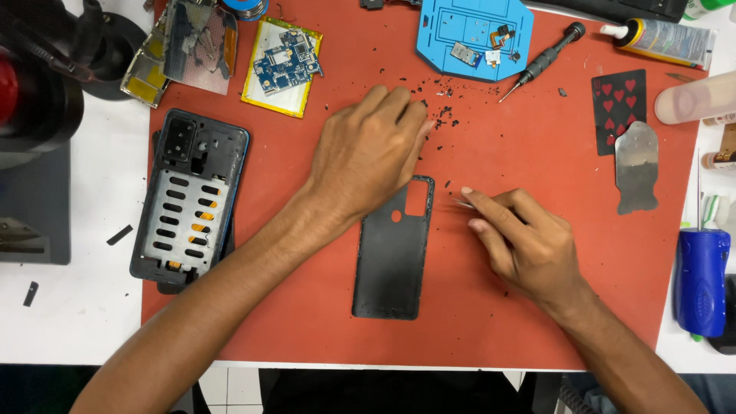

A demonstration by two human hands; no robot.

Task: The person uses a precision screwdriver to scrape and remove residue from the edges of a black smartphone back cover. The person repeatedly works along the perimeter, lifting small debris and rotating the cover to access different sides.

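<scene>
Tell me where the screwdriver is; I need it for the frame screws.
In the head view, the screwdriver lies at the far right of the red mat, between the blue tray and the glue tube.

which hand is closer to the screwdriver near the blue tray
Left. The left hand lies left of and below the screwdriver, by the black crumbs; the right hand, holding tweezers, sits farther below.

A white workbench (77, 307) carries a red work mat (498, 307) across its middle, with a black back cover (387, 268) lying at the mat's centre. On the mat, a phone frame (184, 207) lies at nine o'clock, a circuit board on a yellow battery (282, 67) at eleven, a blue screw tray (471, 34) and a screwdriver (544, 60) at one. A playing card (617, 103) and metal pry blade (636, 169) sit at two o'clock, with black debris (445, 96) scattered at twelve.
</scene>
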